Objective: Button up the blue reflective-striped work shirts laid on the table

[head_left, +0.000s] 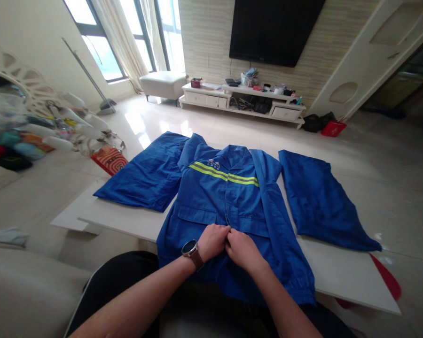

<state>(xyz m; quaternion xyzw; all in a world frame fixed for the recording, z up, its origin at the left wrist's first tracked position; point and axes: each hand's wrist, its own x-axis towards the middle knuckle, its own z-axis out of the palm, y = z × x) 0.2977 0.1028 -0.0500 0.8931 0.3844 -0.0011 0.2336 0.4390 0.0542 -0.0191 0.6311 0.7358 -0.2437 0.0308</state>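
Note:
A blue work jacket (204, 192) with a yellow-green and grey stripe across the chest lies front up on a white table (341, 267), its collar at the far side. Both my hands meet at its front opening, below the pocket flaps. My left hand (213, 241), with a watch on the wrist, is closed on the jacket's front edge. Against it, my right hand (241, 246) is closed on the other front edge. The fingertips and the bit of cloth between them are mostly hidden.
Folded blue cloth (144, 173) lies left of the jacket, and another blue piece (320, 202) lies right. Beyond are a TV cabinet (211, 99), a white stool (163, 84) and a red bag (333, 128). A striped red bag (109, 159) stands past the table's left side.

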